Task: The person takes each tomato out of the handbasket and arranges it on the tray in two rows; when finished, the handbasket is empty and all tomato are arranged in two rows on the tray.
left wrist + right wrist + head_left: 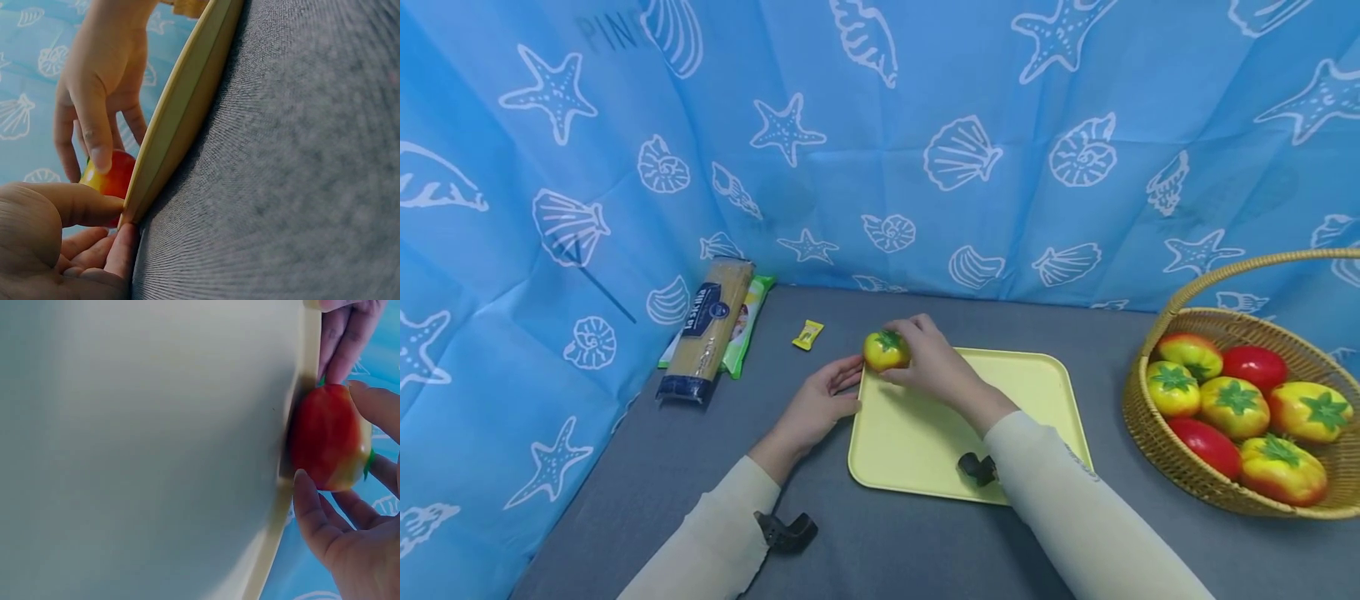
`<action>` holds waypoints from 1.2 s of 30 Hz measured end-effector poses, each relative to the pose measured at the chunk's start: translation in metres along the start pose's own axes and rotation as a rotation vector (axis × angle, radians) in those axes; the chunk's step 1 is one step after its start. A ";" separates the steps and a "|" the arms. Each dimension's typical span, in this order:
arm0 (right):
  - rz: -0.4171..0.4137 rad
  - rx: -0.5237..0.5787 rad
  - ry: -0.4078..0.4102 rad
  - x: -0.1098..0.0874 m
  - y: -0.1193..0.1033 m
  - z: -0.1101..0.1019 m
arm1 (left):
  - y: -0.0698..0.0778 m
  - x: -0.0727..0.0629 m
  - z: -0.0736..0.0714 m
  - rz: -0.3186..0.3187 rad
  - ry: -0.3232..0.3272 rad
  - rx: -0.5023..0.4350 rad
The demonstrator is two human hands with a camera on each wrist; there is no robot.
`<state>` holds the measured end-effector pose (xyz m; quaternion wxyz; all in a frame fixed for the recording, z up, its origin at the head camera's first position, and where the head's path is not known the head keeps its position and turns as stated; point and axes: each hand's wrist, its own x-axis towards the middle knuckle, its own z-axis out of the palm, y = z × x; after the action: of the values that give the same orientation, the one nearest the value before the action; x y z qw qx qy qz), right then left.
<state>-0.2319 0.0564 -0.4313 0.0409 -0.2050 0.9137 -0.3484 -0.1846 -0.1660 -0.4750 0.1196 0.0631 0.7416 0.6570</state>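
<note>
A plump yellow-and-red toy fruit with a green leafy cap (882,353) sits at the far left corner of the pale yellow tray (917,442). My right hand (942,367) holds it, with thumb and fingers around its sides. In the right wrist view the red side of the fruit (325,434) lies against the tray's raised rim. My left hand (820,406) is at the tray's left edge. In the left wrist view its thumb and a finger pinch the tray rim (181,106), close beside the fruit.
On the right stands a wicker basket (1138,408) with a tall handle, holding several red and yellow toy fruits. A pasta packet (703,333) lies over a green packet (747,327) at the left. A small yellow wrapped sweet (808,335) lies between packets and tray. Blue curtain (850,183) hangs behind.
</note>
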 end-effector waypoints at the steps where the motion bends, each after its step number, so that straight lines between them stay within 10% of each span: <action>1: -0.007 -0.003 0.003 -0.001 0.000 -0.002 | 0.000 0.000 0.000 0.000 0.001 0.000; 16: -0.099 0.150 0.023 -0.031 -0.003 -0.038 | 0.000 -0.001 0.001 -0.008 0.017 0.000; 36: -0.188 0.429 0.161 -0.124 0.031 -0.076 | -0.002 0.001 0.003 0.026 0.010 0.026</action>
<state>-0.1455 0.1742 -0.4031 -0.0219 -0.2474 0.7961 -0.5518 -0.1843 -0.1636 -0.4776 0.1068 0.0711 0.7498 0.6491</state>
